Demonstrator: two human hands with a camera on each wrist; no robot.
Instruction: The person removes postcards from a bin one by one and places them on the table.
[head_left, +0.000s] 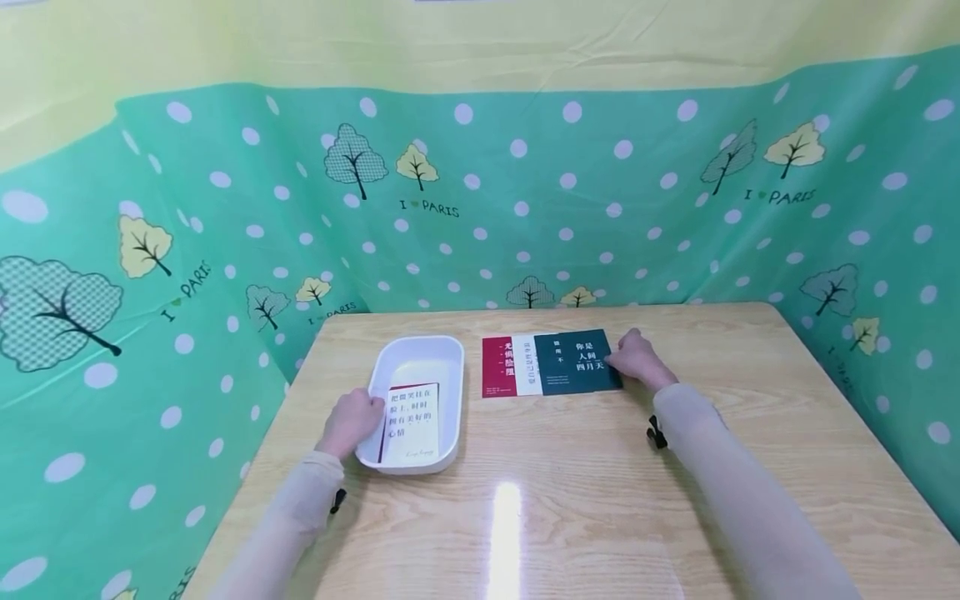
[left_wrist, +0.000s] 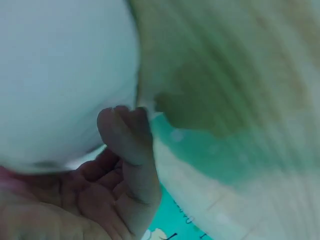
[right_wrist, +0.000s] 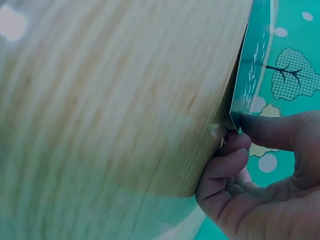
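On the left of the table, my left hand (head_left: pixel 352 421) holds the side of a white plastic tub (head_left: pixel 454 425). In the left wrist view, that hand's fingers (left_wrist: pixel 137 172) are against the tub wall (left_wrist: pixel 65 75). A cream card (head_left: pixel 414 446) with Chinese writing lies in the tub, over a dark red one. At the right end of an overlapping row, my right hand (head_left: pixel 641 360) pinches the edge of a dark green card (head_left: pixel 592 382). The right wrist view shows the thumb (right_wrist: pixel 270 131) on the green card (right_wrist: pixel 248 80), its edge slightly raised, and curled fingers below.
Left of the green card, the row continues with another dark card (head_left: pixel 553 379), a white card (head_left: pixel 528 385) and a red card (head_left: pixel 497 375). They lie on a wooden table (head_left: pixel 585 483). A green dotted curtain (head_left: pixel 517 225) encloses the back and sides.
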